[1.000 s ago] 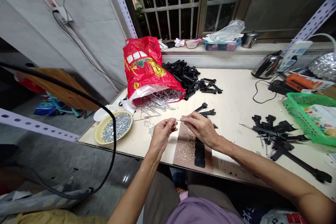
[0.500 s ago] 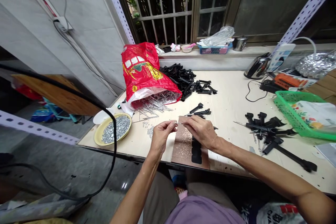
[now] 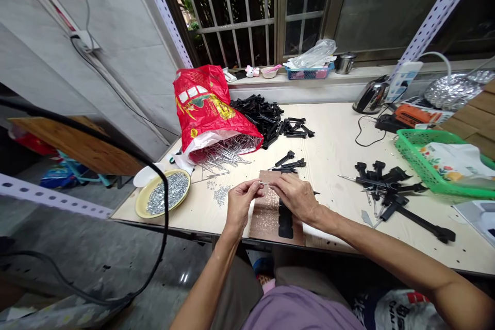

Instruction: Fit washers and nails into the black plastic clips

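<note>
My left hand (image 3: pixel 240 203) and my right hand (image 3: pixel 296 195) meet above the table's front edge, both pinched on a thin metal pin (image 3: pixel 265 183) held level between them. Under them lies a brown speckled mat (image 3: pixel 266 214) with a black part on it. Just beyond my right hand lie two or three loose black plastic parts (image 3: pixel 288 161). A red bag (image 3: pixel 209 108) spills metal pins (image 3: pixel 224 152) to the left. A yellow dish (image 3: pixel 144 210) of small metal bits sits at the table's left corner.
A heap of black plastic parts (image 3: pixel 263 113) lies behind the bag. More black pieces (image 3: pixel 386 185) lie at the right, beside a green basket (image 3: pixel 417 157). A kettle (image 3: pixel 371 95) and a cord are at the back right. A black cable (image 3: pixel 154 175) loops at the left.
Both hands have drawn a little closer to the table's front edge, still pinching the pin. The view has shifted slightly to the right and down.
</note>
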`<state>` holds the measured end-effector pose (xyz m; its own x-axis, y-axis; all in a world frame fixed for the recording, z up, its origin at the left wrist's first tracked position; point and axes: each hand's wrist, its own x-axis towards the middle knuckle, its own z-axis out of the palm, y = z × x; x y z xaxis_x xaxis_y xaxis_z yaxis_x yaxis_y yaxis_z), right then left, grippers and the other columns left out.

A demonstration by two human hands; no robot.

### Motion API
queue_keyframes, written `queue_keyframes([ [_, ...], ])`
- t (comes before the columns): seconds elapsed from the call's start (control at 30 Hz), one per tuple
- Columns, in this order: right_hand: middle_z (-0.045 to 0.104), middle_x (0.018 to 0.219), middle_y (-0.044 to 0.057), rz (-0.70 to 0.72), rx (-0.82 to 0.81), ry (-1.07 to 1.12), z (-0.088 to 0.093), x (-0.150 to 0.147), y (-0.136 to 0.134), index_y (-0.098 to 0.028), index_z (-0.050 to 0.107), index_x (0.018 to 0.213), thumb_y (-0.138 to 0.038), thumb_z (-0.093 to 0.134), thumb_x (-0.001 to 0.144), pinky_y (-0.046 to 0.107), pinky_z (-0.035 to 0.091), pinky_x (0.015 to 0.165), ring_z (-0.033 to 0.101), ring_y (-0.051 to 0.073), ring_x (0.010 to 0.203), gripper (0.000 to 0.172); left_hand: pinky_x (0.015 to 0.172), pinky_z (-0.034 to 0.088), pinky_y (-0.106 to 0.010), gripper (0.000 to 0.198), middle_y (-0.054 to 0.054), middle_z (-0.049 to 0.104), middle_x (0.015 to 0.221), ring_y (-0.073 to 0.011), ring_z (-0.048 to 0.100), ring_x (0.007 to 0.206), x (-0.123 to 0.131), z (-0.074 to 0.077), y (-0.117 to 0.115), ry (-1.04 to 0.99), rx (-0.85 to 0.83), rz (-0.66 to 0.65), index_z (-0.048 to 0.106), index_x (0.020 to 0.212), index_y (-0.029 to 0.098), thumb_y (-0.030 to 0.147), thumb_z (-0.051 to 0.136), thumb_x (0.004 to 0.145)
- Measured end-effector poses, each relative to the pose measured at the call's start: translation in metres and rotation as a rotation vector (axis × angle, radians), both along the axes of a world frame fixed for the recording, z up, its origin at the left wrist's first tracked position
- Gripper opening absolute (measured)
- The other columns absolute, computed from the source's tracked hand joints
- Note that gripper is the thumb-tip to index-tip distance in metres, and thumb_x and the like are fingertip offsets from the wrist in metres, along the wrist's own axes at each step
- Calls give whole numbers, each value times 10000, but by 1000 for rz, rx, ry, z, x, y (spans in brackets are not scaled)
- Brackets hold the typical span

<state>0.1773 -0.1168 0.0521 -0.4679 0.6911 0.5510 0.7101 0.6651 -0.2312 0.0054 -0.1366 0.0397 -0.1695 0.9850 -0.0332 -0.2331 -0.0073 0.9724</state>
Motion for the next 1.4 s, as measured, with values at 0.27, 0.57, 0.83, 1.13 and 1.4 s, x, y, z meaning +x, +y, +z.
queue_keyframes([
  [0.27, 603, 864, 48, 14, -130, 62, -4, 3, 0, -186, 613, 911, -307, 417, 959, 241, 402, 614, 570, 143, 755, 236, 646, 516, -237, 275, -44, 691, 774, -93, 604, 608, 3, -4, 1, 18, 0, -18, 707, 897, 119, 332, 716, 723],
  [0.57, 583, 867, 45, 190, -294, 239, -8, 9, 5, -180, 603, 979, -232, 450, 940, 272, 452, 715, 563, 155, 811, 166, 646, 528, -241, 303, -45, 680, 738, -81, 576, 588, 4, -7, 3, -24, -59, -84, 708, 874, 95, 341, 735, 698],
  [0.83, 570, 867, 43, 238, -311, 227, -15, 20, 6, -181, 617, 1002, -216, 465, 933, 272, 454, 733, 557, 151, 810, 170, 637, 514, -217, 293, -46, 675, 744, -83, 575, 608, 11, -15, 3, 24, -104, -91, 716, 842, 105, 352, 739, 688],
  [1.13, 557, 870, 47, 0, -246, -31, -31, 72, 38, -198, 655, 960, -265, 440, 949, 236, 411, 663, 513, 151, 816, 225, 491, 483, -203, 618, -25, 592, 848, -63, 537, 536, 22, -37, 3, 184, -148, -44, 519, 1281, 146, 390, 677, 735],
  [1.4, 551, 795, 29, 360, -95, -255, -65, 74, 22, -152, 624, 958, -167, 361, 965, 231, 419, 620, 486, 132, 759, 263, 553, 526, -237, 539, -34, 590, 853, -105, 574, 625, 24, -60, -2, 411, -58, 53, 524, 1268, 160, 420, 587, 800],
])
